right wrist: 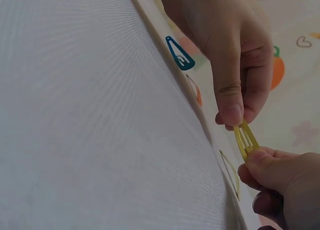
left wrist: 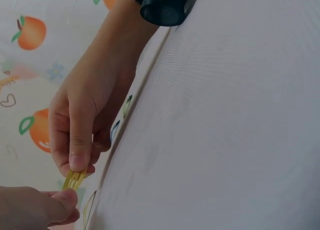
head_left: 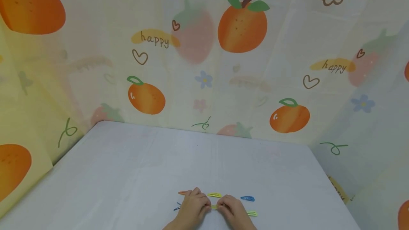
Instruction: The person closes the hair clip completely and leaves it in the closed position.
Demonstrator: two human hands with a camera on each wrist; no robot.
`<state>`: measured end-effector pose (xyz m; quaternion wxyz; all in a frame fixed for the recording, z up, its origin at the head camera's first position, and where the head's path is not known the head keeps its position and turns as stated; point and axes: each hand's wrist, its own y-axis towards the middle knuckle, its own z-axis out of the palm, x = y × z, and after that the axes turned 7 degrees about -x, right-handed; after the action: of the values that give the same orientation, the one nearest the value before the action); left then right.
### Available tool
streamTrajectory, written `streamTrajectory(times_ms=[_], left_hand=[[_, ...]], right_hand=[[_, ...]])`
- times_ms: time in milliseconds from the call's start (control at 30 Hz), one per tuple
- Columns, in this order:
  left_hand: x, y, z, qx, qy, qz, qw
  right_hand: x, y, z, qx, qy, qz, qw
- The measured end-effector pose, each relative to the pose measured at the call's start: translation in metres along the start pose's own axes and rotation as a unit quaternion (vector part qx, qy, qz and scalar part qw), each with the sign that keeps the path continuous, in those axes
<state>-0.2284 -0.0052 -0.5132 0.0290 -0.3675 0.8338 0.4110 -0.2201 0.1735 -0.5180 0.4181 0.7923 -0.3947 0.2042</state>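
A yellow snap hair clip [right wrist: 245, 139] is held between both hands, its slotted frame showing in each wrist view. My left hand [head_left: 192, 206] pinches one end with thumb and fingers. The opposite end is pinched by my right hand [head_left: 234, 210], so the fingertips cover both tips of the clip. Just beyond the hands lie an orange hair clip [head_left: 182, 192], partly behind the left hand, and another yellow hair clip [head_left: 214, 195]. A blue hair clip [head_left: 247, 198] is past the right hand.
Beside the left wrist lies a dark blue clip [head_left: 177, 207]; a yellow-green clip [head_left: 252, 213] sits by the right wrist. The white tabletop [head_left: 153, 166] extends back to a fruit-printed curtain [head_left: 198, 91]. A black device [left wrist: 162, 10] is on the right wrist.
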Motion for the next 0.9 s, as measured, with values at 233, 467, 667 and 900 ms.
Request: streamTrajectory(times_ms=[233,467,667,900], left_hand=[[0.0036,-0.0009,0.0011,-0.017,-0.024,0.003,0.9996],[0.0044,-0.0014,0.0007,0.006,-0.031,-0.038,0.9988],[0.0036,-0.0001,0.0,0.022,-0.031,-0.07,0.9968],[0.0033,-0.0013,-0.0002,-0.002,-0.016,-0.038,0.9992]], right_hand=[[0.0011,-0.001,0.0001,-0.013,0.051,0.03,0.998],[0.0022,-0.0019,0.0001,-0.032,0.046,0.052,0.997],[0.0035,-0.0006,0.0013,-0.039,-0.025,0.001,0.999],[0.0031,-0.0039,0.0008,-0.036,-0.108,0.017,0.993]])
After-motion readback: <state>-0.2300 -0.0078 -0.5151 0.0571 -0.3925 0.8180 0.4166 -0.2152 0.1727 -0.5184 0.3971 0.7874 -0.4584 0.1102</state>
